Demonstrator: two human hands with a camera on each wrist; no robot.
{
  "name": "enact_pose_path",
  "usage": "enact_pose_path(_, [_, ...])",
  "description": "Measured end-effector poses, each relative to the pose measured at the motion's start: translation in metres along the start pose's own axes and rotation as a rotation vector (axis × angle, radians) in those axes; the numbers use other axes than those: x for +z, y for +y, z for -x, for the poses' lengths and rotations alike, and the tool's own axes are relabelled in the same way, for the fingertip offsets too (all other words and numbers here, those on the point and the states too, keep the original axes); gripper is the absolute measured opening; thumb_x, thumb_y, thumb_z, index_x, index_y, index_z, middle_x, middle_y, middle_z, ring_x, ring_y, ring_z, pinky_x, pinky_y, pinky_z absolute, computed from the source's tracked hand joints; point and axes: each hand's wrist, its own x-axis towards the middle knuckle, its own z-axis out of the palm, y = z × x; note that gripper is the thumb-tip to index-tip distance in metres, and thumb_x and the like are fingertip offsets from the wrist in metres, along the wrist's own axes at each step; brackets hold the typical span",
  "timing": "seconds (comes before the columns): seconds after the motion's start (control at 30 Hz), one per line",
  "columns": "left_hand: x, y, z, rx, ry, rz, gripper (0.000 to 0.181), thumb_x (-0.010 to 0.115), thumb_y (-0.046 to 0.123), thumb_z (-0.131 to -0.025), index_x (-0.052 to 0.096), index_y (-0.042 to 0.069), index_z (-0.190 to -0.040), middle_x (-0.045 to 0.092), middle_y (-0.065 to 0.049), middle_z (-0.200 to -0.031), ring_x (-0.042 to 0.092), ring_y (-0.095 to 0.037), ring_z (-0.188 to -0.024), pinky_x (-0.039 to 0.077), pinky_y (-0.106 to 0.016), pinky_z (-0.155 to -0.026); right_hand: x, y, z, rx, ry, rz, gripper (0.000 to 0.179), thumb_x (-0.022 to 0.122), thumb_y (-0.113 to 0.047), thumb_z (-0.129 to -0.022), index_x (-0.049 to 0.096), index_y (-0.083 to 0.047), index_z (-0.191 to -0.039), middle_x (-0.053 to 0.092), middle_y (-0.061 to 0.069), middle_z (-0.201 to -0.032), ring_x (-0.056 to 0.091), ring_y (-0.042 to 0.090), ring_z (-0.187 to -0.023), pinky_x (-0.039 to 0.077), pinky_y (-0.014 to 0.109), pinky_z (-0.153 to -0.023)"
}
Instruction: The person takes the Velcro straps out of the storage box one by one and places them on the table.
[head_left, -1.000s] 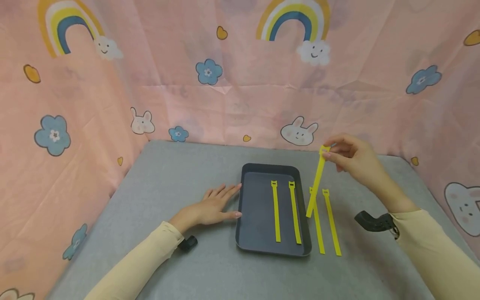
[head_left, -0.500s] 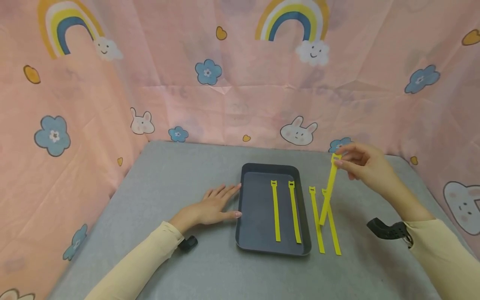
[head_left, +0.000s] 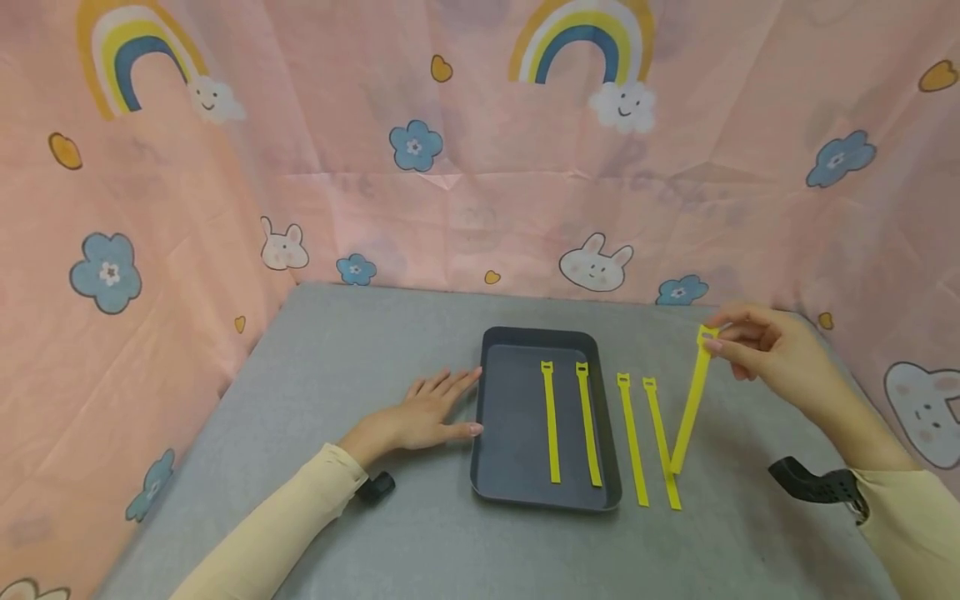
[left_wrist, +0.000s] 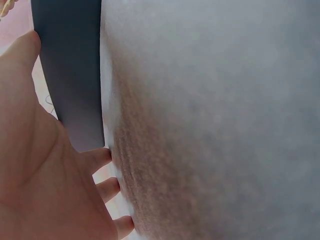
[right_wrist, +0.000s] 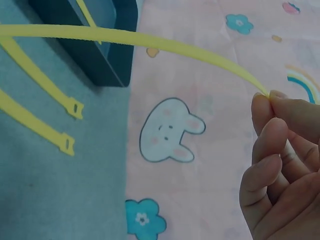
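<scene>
My right hand (head_left: 780,354) pinches a yellow hook-and-loop cable tie (head_left: 692,408) by its slotted head, between thumb and forefinger. The strap hangs down at a slant, its lower end overlapping a tie on the table in the head view. In the right wrist view the held cable tie (right_wrist: 165,45) bows out sideways from the fingertips. My left hand (head_left: 420,419) lies with fingers spread, thumb and fingertips at the left side of a dark grey tray (head_left: 510,450). Two yellow ties, a left one (head_left: 551,425) and a right one (head_left: 588,425), lie lengthwise inside the tray.
Right of the tray, two more yellow ties, one nearer (head_left: 633,442) and one farther (head_left: 661,442), lie side by side on the grey tabletop (head_left: 360,350). A pink patterned cloth (head_left: 480,208) stands around the table's back and sides. Both wrists carry black straps.
My right hand has moved right and toward me, carrying the cable tie from beside the tray's edge past the two loose ties. The left hand and tray have stayed put.
</scene>
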Motion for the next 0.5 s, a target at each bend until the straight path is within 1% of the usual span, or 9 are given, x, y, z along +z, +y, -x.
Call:
enact_pose_path(0.1, [0.000,-0.001,0.000,0.008,0.002,0.008,0.088,0.042,0.071,-0.093,-0.004,0.035,-0.159,0.010,-0.002,-0.169,0.006,-0.035,-0.156,0.005,-0.062,-0.122,-0.002,0.006,0.004,-0.008,-0.016,-0.020,0.029,0.066,-0.023,-0.096,0.060,-0.008,-0.120,0.071,-0.010,-0.081,0.052,0.023,-0.058,0.040,0.032,-0.052])
enact_pose_path(0.27, [0.001,-0.001,0.000,0.015,0.001,0.031,0.089,0.042,0.072,-0.093,-0.002,0.035,-0.160,0.009,-0.002,-0.169,0.005,-0.036,-0.156,0.004,-0.063,-0.122,-0.006,0.016,0.011,-0.029,-0.062,-0.055,0.023,0.064,-0.020,-0.097,0.060,-0.011,-0.118,0.070,-0.011,-0.082,0.051,0.021,-0.058,0.039,0.032,-0.052])
enact_pose_path(0.5, [-0.001,0.001,0.001,0.005,-0.003,0.015,0.088,0.043,0.070,-0.094,-0.004,0.035,-0.160,0.009,-0.002,-0.169,0.005,-0.035,-0.156,0.004,-0.062,-0.122,-0.011,0.028,0.017,0.014,-0.103,-0.034,0.025,0.064,-0.023,-0.098,0.058,-0.013,-0.120,0.069,-0.012,-0.084,0.051,0.022,-0.060,0.038,0.033,-0.053])
